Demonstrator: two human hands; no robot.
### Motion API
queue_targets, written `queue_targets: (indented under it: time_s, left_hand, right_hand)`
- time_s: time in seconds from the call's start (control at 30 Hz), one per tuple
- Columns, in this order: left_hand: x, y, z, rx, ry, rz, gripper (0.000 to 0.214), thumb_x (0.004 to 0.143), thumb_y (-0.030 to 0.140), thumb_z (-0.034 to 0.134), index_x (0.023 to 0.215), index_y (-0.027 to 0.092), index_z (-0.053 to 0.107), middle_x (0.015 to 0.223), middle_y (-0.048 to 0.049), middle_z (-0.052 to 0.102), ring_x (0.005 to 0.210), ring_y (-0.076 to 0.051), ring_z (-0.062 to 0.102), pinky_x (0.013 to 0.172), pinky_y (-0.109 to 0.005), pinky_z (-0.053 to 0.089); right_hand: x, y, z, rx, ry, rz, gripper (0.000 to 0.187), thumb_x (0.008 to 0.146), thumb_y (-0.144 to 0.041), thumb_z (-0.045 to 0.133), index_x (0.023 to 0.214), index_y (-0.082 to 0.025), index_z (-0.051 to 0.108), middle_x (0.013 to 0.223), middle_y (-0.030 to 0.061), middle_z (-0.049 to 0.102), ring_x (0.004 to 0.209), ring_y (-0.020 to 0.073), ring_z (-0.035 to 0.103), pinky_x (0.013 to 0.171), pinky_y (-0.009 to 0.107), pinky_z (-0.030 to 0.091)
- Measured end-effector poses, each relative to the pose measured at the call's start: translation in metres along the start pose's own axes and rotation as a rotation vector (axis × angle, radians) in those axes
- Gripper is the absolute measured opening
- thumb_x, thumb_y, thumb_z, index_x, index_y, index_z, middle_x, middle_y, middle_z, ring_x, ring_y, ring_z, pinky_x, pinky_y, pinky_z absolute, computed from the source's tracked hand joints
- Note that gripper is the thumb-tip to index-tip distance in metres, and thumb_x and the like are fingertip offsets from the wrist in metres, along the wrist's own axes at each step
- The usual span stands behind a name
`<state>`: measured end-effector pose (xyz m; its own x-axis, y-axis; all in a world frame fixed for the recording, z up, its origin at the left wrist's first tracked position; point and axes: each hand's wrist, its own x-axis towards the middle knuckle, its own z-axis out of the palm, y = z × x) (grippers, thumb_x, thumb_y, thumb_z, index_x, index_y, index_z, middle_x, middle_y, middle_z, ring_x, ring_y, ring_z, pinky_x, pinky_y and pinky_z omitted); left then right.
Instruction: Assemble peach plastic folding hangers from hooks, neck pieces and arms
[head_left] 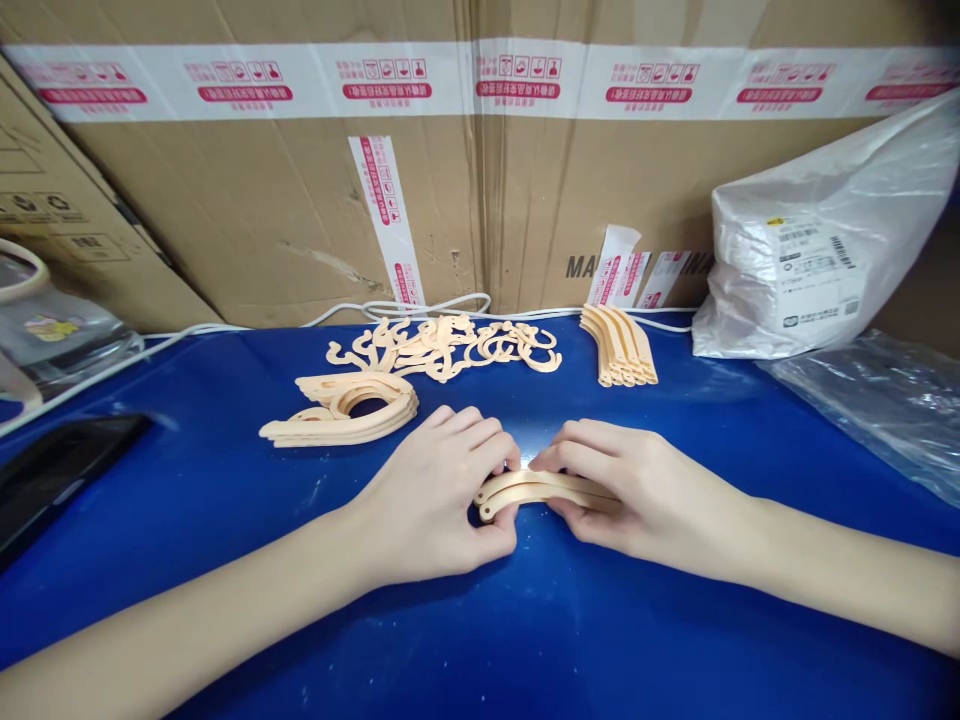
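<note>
Two curved beige hanger arms (546, 489) lie side by side just above the blue table, with a small hole at each left end. My left hand (442, 490) curls its fingers and thumb around those left ends. At the other end, my right hand (645, 490) pinches the arms between thumb and fingers and hides their tips. Beyond my left hand lies a stack of folded beige hangers (352, 408). A heap of loose beige hooks (442, 345) spreads across the back, and a neat stack of curved hanger arms (619, 345) sits to its right.
A large cardboard box (300, 200) walls off the table's back. White wrapped package (795, 260) and clear plastic film (885, 400) occupy the right. A black phone (67, 480) and a transparent jug (52, 320) are at left; a white cable (195, 328) runs along the back.
</note>
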<state>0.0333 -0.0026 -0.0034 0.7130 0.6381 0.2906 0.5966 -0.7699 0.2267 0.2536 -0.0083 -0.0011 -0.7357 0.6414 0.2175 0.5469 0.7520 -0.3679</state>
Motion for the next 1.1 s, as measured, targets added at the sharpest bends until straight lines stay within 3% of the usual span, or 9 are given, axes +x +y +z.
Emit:
queue_targets:
  time_s: [0.5, 0.67, 0.73, 0.83, 0.97, 1.1]
  left_hand:
    - [-0.001, 0.001, 0.0, 0.014, -0.076, 0.019, 0.015, 0.073, 0.027, 0.055, 0.085, 0.018, 0.051, 0.082, -0.0004, 0.053, 0.074, -0.018, 0.043, 0.068, -0.034, 0.028]
    - [-0.001, 0.001, -0.002, 0.016, -0.047, 0.022, 0.02, 0.077, 0.033, 0.054, 0.09, 0.018, 0.053, 0.085, -0.002, 0.054, 0.075, -0.02, 0.044, 0.068, -0.035, 0.03]
    - [-0.002, -0.001, -0.003, -0.014, -0.005, 0.006, 0.023, 0.086, 0.033, 0.045, 0.1, 0.017, 0.052, 0.089, -0.0039, 0.055, 0.078, -0.021, 0.046, 0.07, -0.036, 0.033]
    - [-0.002, -0.008, -0.003, -0.015, 0.047, -0.059, 0.026, 0.093, 0.02, 0.031, 0.111, 0.017, 0.051, 0.098, -0.0056, 0.057, 0.087, -0.021, 0.05, 0.075, -0.037, 0.038]
    - [0.0, -0.018, 0.0, 0.053, 0.019, -0.07, 0.041, 0.088, 0.006, 0.032, 0.123, 0.02, 0.05, 0.121, -0.0063, 0.055, 0.106, -0.022, 0.051, 0.087, -0.039, 0.043]
    - [0.0, -0.023, 0.005, 0.081, -0.01, -0.103, 0.042, 0.092, 0.013, 0.035, 0.132, 0.02, 0.047, 0.14, -0.0081, 0.045, 0.125, -0.024, 0.044, 0.102, -0.044, 0.039]
  right_hand:
    - [-0.001, 0.002, 0.0, -0.153, 0.019, -0.116, 0.016, 0.086, -0.024, 0.053, 0.098, -0.018, 0.063, 0.087, 0.0036, 0.06, 0.076, 0.0167, 0.049, 0.069, 0.031, 0.037]
    - [0.001, 0.004, -0.005, -0.171, 0.011, -0.107, 0.025, 0.09, -0.04, 0.052, 0.101, -0.019, 0.062, 0.088, 0.0044, 0.06, 0.078, 0.0181, 0.049, 0.071, 0.033, 0.036]
    - [0.003, 0.008, -0.01, -0.176, 0.043, -0.1, 0.027, 0.094, -0.04, 0.046, 0.104, -0.02, 0.061, 0.092, 0.0055, 0.061, 0.081, 0.0186, 0.05, 0.073, 0.033, 0.037]
    - [0.006, 0.02, -0.018, -0.238, 0.144, -0.083, 0.026, 0.097, -0.031, 0.04, 0.104, -0.018, 0.062, 0.097, 0.0073, 0.063, 0.087, 0.0193, 0.054, 0.077, 0.034, 0.039]
    - [0.009, 0.037, -0.023, -0.334, 0.181, -0.045, 0.024, 0.096, -0.027, 0.041, 0.105, -0.018, 0.062, 0.104, 0.0079, 0.064, 0.094, 0.0208, 0.057, 0.083, 0.036, 0.042]
    - [0.01, 0.045, -0.02, -0.41, 0.155, -0.032, 0.027, 0.096, -0.029, 0.043, 0.108, -0.018, 0.063, 0.109, 0.0082, 0.066, 0.098, 0.0224, 0.058, 0.087, 0.04, 0.043]
